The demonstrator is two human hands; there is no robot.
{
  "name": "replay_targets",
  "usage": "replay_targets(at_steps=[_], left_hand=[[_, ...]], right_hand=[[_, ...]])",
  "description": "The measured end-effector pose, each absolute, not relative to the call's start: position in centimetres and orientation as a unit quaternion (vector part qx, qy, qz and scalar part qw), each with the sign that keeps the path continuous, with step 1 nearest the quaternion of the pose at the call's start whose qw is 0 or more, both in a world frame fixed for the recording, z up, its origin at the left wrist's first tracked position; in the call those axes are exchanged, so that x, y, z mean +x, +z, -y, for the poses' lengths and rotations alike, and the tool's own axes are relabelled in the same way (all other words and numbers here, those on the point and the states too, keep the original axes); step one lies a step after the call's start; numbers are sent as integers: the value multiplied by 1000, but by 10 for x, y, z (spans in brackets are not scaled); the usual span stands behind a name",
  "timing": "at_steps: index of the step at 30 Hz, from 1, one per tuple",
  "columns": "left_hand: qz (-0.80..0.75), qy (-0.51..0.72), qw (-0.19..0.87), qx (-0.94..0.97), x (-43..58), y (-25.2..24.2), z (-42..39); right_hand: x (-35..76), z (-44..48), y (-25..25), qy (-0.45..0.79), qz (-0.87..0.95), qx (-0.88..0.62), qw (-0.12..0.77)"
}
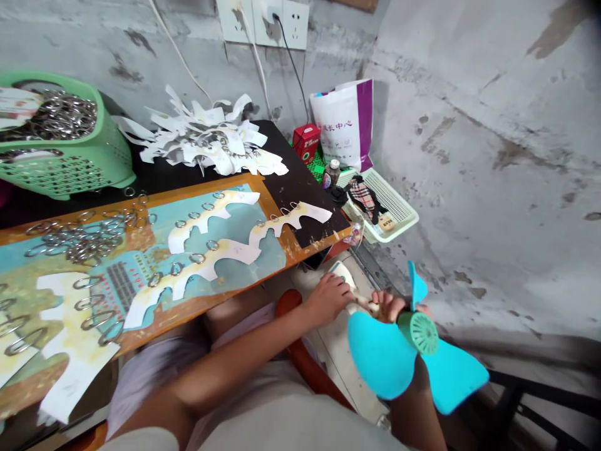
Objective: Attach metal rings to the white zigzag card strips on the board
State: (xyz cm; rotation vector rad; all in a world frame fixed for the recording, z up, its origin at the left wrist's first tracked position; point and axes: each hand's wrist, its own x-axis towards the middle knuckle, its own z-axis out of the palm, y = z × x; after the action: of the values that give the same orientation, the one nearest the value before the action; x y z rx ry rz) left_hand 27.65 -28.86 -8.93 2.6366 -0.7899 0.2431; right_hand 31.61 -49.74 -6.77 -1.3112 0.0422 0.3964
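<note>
A small electric fan [382, 357] with three turquoise blades and a green hub is off the table's right side, over the floor. My left hand [328, 297] is closed on the pale base end of this fan, its fingers curled over the top. Behind the blades, my right hand [392, 305] wraps round the neck near the motor; blades and hub hide part of it. On the table to the left lie white cut-out paper strips [201, 266] with metal rings [197, 257] along their edges. A heap of loose rings [89, 235] lies farther left.
A green basket [107, 156] full of metal rings stands at the back left. Behind the strips is a pile of white paper pieces [201, 138]. A white-and-purple bag [342, 125], red box [306, 143] and pale tray [399, 216] sit by the wall corner. A dark chair frame [539, 388] is at lower right.
</note>
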Motion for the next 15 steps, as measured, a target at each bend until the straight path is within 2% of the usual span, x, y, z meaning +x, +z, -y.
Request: replay_targets(at_steps=[6, 15], left_hand=[[178, 110, 151, 966, 289, -91, 287], [79, 82, 163, 980, 311, -103, 299]], right_hand=[[321, 513, -69, 278, 35, -634, 721], [291, 508, -46, 358, -75, -612, 701]])
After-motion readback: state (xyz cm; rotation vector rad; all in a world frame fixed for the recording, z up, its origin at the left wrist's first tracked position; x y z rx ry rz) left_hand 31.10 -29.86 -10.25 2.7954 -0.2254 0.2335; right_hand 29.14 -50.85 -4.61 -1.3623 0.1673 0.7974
